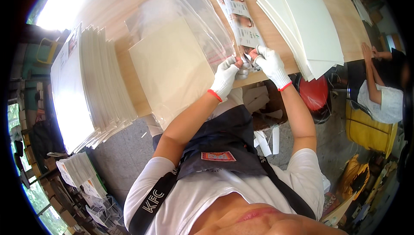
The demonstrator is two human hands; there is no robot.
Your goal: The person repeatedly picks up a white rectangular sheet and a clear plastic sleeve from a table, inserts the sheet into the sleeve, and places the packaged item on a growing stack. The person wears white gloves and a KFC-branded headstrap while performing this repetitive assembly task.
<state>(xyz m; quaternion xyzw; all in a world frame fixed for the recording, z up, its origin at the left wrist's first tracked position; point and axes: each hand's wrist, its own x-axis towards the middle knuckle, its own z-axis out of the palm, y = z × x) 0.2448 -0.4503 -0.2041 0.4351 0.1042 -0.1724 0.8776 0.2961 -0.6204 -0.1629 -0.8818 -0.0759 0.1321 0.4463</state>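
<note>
Both my hands wear white knit gloves with red cuffs and bare fingertips. At the table's front edge, my left hand [226, 76] and my right hand [271, 65] are closed close together, pinching the near end of a printed label strip [249, 39]. More such strips lie fanned under and beside it, running away from me. Left of them, a cream board [172, 69] rests on or inside a transparent plastic sleeve; which one I cannot tell. Other transparent sleeves [200, 15] are layered behind it. A fanned stack of white boards [308, 24] lies right of the strips.
A tall stack of sleeved boards [71, 93] stands at the table's left. Below the edge are a red round stool [314, 93] and a bin with white paper scraps [258, 101]. Another person's hands [368, 52] are at the far right, near a yellow crate [368, 125].
</note>
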